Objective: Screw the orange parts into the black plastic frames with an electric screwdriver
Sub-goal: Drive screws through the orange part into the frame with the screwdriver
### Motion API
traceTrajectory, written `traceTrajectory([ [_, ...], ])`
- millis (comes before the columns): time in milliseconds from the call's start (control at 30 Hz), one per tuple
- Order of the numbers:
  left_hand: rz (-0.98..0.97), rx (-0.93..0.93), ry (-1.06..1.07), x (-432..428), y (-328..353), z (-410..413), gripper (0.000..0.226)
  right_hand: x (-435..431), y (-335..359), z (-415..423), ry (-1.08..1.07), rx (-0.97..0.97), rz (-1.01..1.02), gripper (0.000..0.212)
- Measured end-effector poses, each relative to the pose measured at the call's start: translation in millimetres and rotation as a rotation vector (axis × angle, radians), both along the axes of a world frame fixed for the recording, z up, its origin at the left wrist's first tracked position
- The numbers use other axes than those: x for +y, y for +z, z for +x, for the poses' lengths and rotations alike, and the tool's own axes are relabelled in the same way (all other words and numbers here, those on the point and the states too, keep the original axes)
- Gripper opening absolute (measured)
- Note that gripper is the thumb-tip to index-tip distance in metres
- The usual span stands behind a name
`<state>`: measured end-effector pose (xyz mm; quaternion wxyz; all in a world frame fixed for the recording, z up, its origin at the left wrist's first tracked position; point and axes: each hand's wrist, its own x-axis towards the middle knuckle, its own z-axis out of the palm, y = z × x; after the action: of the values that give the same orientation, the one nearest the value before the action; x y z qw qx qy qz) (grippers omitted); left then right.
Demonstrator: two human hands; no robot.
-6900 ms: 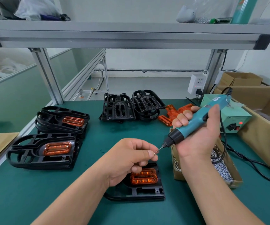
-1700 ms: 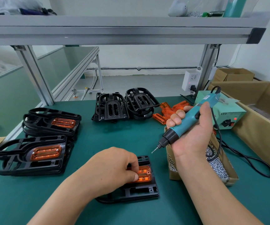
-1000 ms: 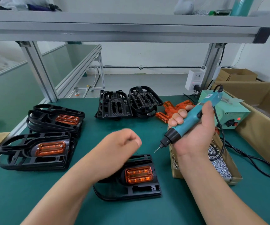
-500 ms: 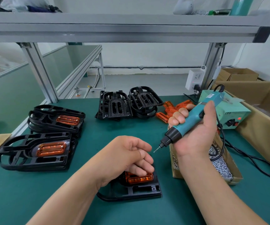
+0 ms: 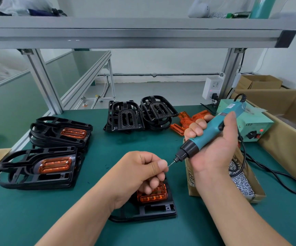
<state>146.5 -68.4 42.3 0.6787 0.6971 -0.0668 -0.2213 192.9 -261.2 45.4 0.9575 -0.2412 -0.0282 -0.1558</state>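
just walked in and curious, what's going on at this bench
A person is assembling parts. The right hand grips a teal electric screwdriver, while the left hand pinches at its bit tip, apparently loading a screw hidden by the fingers. A black frame with an orange part lies below, not being driven yet. Other fitted frames are stacked at left.

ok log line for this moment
left hand: pinches at bit tip | right hand: grips electric screwdriver | black frame, orange part: on mat
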Motion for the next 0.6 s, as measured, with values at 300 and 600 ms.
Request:
traceTrajectory([
  [300, -0.169, 0.175, -0.058, 2.7, 0.8, 0.5, 0.014, -0.6, 0.7, 0.5, -0.013, -0.012, -0.009, 0.046],
  [600, -0.213, 0.2, -0.078, 1.3, 1.5, -0.5, 0.014, 0.8, 1.0, -0.3, -0.017, -0.008, -0.023, 0.045],
])
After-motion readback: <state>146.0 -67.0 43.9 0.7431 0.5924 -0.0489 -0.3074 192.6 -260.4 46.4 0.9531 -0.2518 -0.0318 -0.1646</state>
